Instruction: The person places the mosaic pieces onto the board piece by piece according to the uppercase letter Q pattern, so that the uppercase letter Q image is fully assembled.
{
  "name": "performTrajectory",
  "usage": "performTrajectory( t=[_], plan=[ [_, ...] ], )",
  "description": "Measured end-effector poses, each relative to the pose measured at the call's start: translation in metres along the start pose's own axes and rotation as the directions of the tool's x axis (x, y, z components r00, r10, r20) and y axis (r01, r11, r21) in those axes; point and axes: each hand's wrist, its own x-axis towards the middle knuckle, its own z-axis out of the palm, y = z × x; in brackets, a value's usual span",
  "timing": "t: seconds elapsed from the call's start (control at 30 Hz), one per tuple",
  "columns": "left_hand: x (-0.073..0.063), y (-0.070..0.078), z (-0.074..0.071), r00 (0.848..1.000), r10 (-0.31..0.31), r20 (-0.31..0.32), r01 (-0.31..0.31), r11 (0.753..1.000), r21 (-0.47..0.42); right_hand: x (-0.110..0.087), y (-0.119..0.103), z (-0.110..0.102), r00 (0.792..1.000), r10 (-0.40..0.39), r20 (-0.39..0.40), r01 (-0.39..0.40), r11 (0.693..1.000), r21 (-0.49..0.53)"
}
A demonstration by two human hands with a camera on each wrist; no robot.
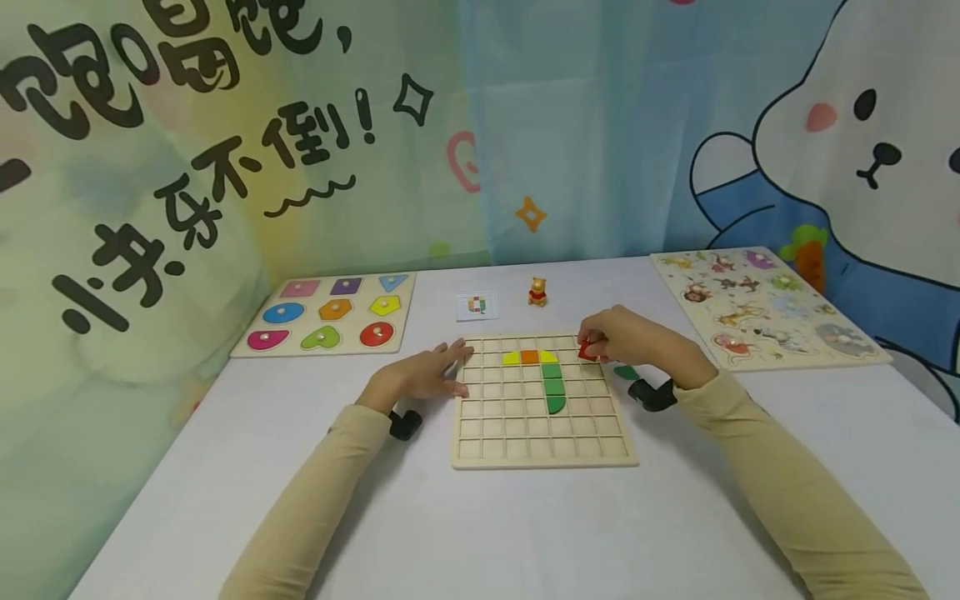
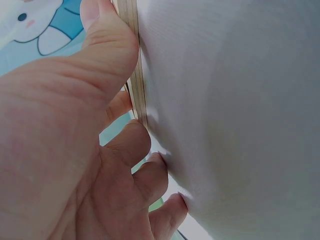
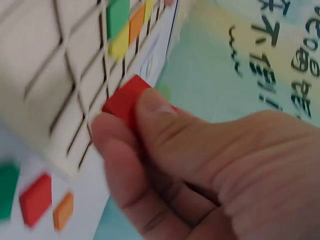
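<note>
A wooden grid board (image 1: 495,429) lies on the white table. On it sit yellow pieces (image 1: 511,358) either side of an orange square (image 1: 529,357), with a column of green pieces (image 1: 553,387) running down from the right-hand one. My right hand (image 1: 633,337) pinches a red block (image 3: 125,102) between thumb and fingers, over the board's top right corner. Along the board's left edge, my left hand (image 1: 420,373) rests with its fingers spread. In the left wrist view its thumb (image 2: 112,45) touches the board's edge (image 2: 132,60).
Right of the board lie loose pieces: green (image 3: 7,192), red (image 3: 36,200) and orange (image 3: 63,211). Behind it are a small pattern card (image 1: 477,307) and a bear figurine (image 1: 537,292). A shape puzzle (image 1: 352,342) lies back left, an animal puzzle (image 1: 795,350) back right.
</note>
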Motion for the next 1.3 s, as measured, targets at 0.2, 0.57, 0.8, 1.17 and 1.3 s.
performTrajectory(
  t=[0.2,0.57,0.8,1.17,1.3],
  plan=[
    [0.005,0.0,0.002,1.0,0.004,0.003,-0.004,1.0,0.022,0.01,-0.02,0.013,0.996,-0.091,-0.027,0.09,0.996,-0.029],
    [0.002,-0.002,0.002,1.0,-0.021,0.007,0.021,1.0,-0.014,0.046,-0.063,0.038,0.977,-0.211,0.034,0.213,0.974,-0.081],
    [0.002,-0.003,0.0,1.0,-0.027,0.007,0.027,1.0,0.003,0.059,-0.071,0.044,0.979,-0.192,0.061,0.198,0.974,-0.11],
    [0.001,-0.003,-0.001,0.999,-0.032,0.007,0.032,0.999,0.011,0.063,-0.07,0.049,0.984,-0.167,0.056,0.174,0.973,-0.154],
    [0.002,-0.001,-0.002,1.0,-0.024,0.017,0.024,1.0,0.012,0.061,-0.07,0.05,0.989,-0.142,0.049,0.148,0.975,-0.165]
  ],
)
